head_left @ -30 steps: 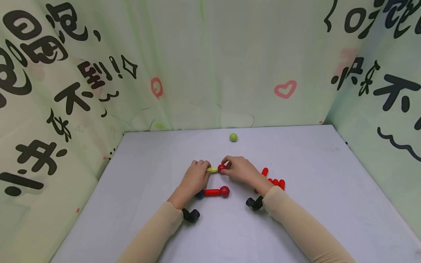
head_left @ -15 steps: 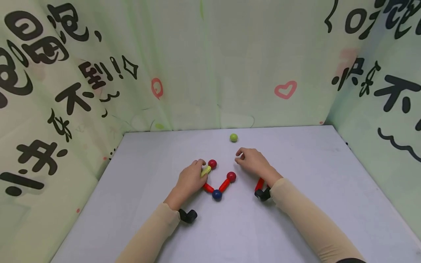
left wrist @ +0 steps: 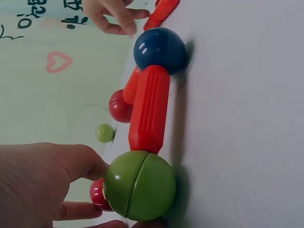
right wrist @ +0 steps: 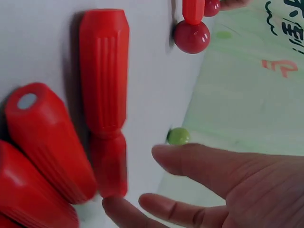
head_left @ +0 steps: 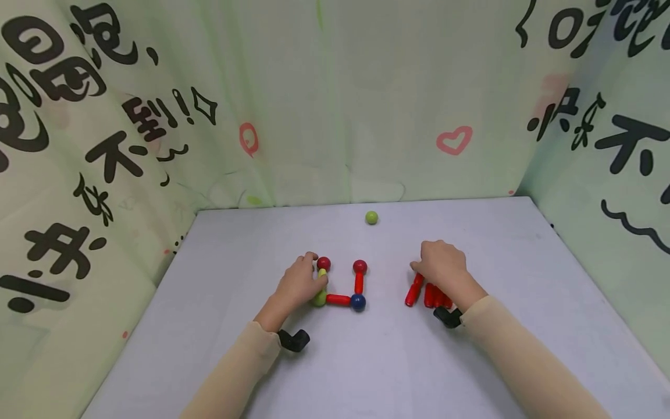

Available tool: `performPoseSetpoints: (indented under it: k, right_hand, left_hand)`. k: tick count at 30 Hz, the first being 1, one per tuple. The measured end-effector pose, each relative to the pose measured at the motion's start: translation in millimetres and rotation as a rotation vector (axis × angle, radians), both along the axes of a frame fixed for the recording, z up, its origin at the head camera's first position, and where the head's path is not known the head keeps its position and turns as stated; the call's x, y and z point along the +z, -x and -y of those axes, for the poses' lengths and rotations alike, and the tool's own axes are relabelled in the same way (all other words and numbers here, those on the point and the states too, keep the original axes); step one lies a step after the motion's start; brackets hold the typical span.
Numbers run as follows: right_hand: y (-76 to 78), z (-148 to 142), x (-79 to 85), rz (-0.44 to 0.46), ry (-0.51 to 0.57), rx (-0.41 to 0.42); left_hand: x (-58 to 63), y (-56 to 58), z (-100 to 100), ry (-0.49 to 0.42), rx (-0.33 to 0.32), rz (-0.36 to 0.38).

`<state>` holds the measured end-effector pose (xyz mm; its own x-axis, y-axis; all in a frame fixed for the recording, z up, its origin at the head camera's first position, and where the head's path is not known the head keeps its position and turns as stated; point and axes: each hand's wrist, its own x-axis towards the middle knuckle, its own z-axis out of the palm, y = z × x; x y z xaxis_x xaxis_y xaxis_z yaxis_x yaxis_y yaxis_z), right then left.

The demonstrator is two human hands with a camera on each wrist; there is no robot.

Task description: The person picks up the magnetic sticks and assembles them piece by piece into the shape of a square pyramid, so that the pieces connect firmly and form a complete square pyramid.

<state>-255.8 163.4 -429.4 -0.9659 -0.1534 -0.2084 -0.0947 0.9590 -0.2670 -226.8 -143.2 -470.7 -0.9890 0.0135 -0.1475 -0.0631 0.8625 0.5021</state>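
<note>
My left hand grips the left side of a U-shaped build of magnetic sticks and balls. Thumb and fingers are around its yellow stick, close to the green ball at the corner. A red ball tops that stick. From the green ball a red stick runs to a blue ball, then another red stick leads to a second red ball. My right hand is over the loose red sticks, thumb and fingers apart, a fingertip right at the end of one red stick.
Several loose red sticks lie side by side on the right of the white table. A small light-green ball sits near the back edge. A printed curtain stands behind and at both sides.
My right hand has let go of the red ball and moved right to the loose sticks. The build has turned in my left hand, its two arms now pointing to the back.
</note>
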Motion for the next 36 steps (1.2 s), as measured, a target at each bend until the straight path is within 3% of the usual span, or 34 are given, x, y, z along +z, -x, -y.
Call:
performPoseSetpoints:
  k: [5, 15, 21, 30, 36]
  right_hand:
    - [3.5, 1, -8.9, 0.071, 0.061, 0.006]
    - [11.2, 8, -19.2, 0.059, 0.163, -0.029]
    - [12.1, 10, -19.1, 0.006, 0.207, -0.013]
    - [8.8, 16, -20.0, -0.093, 0.180, 0.010]
    - [10.5, 37, -13.6, -0.138, 0.182, 0.035]
  left_hand:
    - [1.4, 1.2, 0, 0.007, 0.009, 0.004]
    - [1.0, 1.1, -2, -0.002, 0.000, -0.005]
    - [0.8, 0.1, -1, 0.001, 0.006, -0.008]
    - [0.1, 2.8, -1, 0.010, 0.002, -0.030]
    - [-5.9, 9.4, 0, -0.058, -0.031, -0.064]
